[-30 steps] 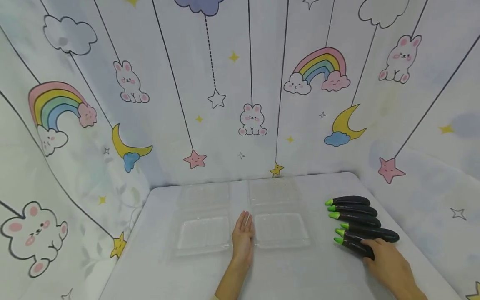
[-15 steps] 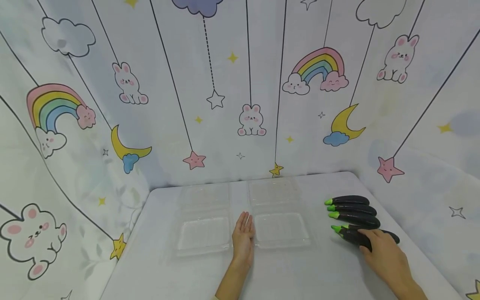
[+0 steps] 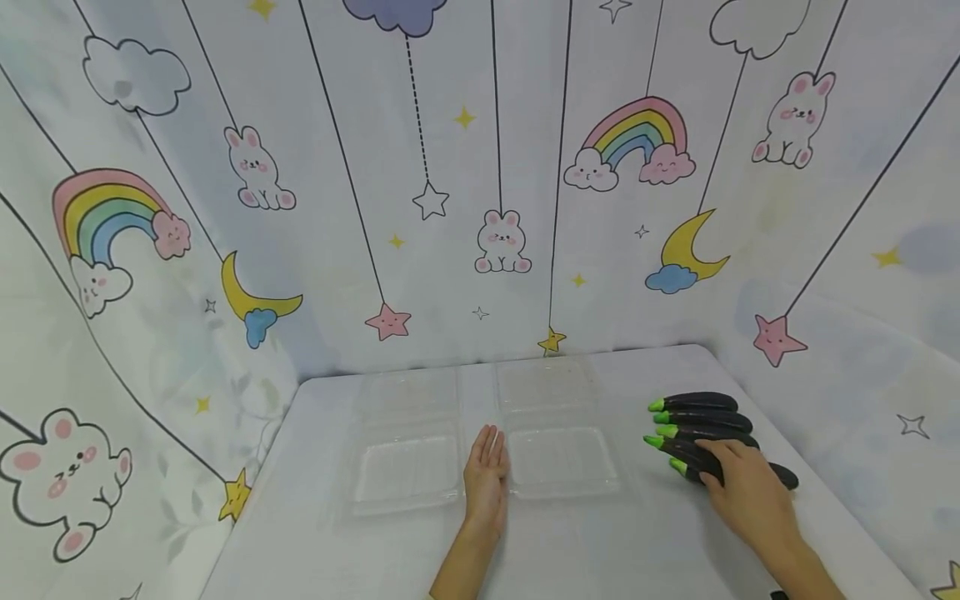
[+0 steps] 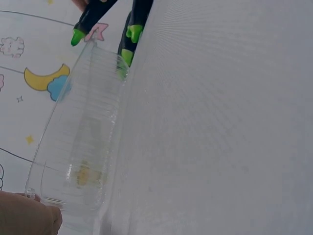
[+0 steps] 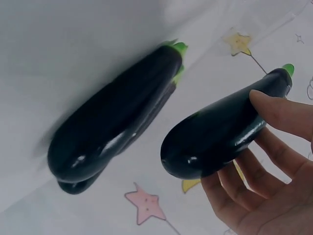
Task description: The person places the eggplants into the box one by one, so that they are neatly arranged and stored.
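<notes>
My right hand [image 3: 753, 496] grips a dark purple eggplant [image 3: 686, 454] with a green stem. In the right wrist view the thumb is on one side of this eggplant [image 5: 210, 132] and the fingers on the other, holding it off the table. Two more eggplants [image 5: 112, 117] lie side by side below. My left hand [image 3: 487, 483] stands on edge with straight fingers, beside the near right clear plastic tray [image 3: 562, 496]. In the left wrist view, part of that hand [image 4: 29, 215] is at the clear tray's end [image 4: 73, 137].
Other eggplants [image 3: 697, 402] lie in a row along the white table's right side. Clear trays also stand at near left [image 3: 405, 503], far left [image 3: 408, 392] and far right [image 3: 547, 387]. A patterned cloth wall [image 3: 330, 325] encloses the table's back and sides.
My right hand has lifted the nearest eggplant and moved it left and farther back, over the others. The left hand has stayed in place.
</notes>
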Demonstrator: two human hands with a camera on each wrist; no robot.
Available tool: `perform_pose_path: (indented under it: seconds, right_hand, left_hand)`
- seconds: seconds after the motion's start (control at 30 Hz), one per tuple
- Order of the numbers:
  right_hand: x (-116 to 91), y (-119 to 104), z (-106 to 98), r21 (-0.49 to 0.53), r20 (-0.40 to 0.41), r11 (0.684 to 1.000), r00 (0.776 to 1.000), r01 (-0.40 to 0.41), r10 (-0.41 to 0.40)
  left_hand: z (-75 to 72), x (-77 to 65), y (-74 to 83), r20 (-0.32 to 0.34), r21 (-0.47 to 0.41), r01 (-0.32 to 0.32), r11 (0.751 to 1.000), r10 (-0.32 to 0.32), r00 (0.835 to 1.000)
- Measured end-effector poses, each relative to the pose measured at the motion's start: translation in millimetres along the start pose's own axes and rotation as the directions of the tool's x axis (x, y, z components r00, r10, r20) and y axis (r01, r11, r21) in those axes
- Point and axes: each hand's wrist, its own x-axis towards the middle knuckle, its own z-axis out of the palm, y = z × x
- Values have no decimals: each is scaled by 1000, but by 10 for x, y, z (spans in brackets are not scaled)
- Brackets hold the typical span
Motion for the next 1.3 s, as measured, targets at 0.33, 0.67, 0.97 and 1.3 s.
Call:
perform_pose_path:
  seconds: [0.33,0.67,0.97,1.3]
  right_hand:
    - [131,-217,62,24,-28,998,998,52,-51]
    - [269,-432,120,66,-72,994,994,84,-79]
    - [330,-551,187,83,-61,992,994,98,-93]
    - [394,-665,259,97,-83,987,989,131,-123]
  left_hand:
    - [8,11,0,-16,5,6,1000,-6,1000]
    - [-1,8,-2,0,19,-5,1000,5,1000]
    - [-22,-5,-12,26,40,3,999,-4,1000]
    - [-13,-5,-6,13,36,8,999,-9,1000]
